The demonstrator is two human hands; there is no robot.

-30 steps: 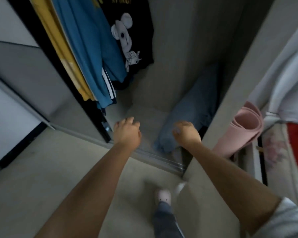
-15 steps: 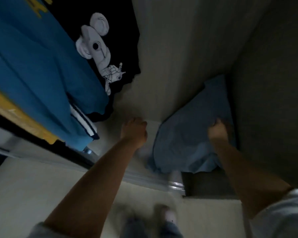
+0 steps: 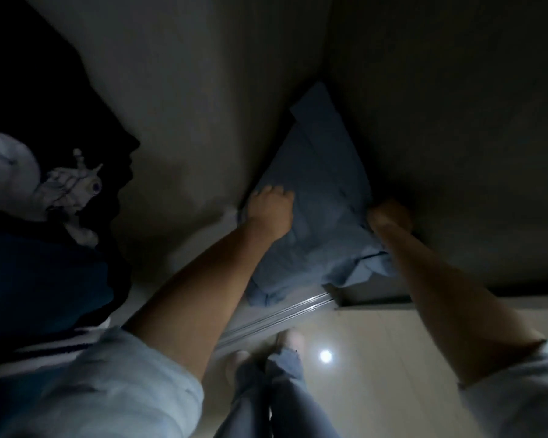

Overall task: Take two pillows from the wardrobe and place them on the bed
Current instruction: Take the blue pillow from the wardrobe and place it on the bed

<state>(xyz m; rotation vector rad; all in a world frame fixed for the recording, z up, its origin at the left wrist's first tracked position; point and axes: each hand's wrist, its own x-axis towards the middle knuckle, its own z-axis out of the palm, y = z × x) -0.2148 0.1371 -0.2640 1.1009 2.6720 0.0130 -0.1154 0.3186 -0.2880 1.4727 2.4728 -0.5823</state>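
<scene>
A blue pillow (image 3: 320, 197) leans in the dim right corner of the wardrobe (image 3: 203, 90), its lower end by the sliding-door track. My left hand (image 3: 271, 210) is closed on the pillow's left edge. My right hand (image 3: 389, 216) grips the pillow's right edge, partly hidden between the fabric and the wardrobe's side wall. Only one pillow shows; whether another lies behind it is hidden.
Hanging clothes fill the left: a black shirt with a white cartoon print (image 3: 67, 184) and a blue garment (image 3: 38, 273). A metal door track (image 3: 285, 311) crosses the wardrobe's threshold. My feet (image 3: 266, 352) stand on the light floor just outside it.
I have leaned deeper into the wardrobe. My left hand moved right from the wardrobe floor onto the pillow's left edge. My right hand stays on the pillow's right side.
</scene>
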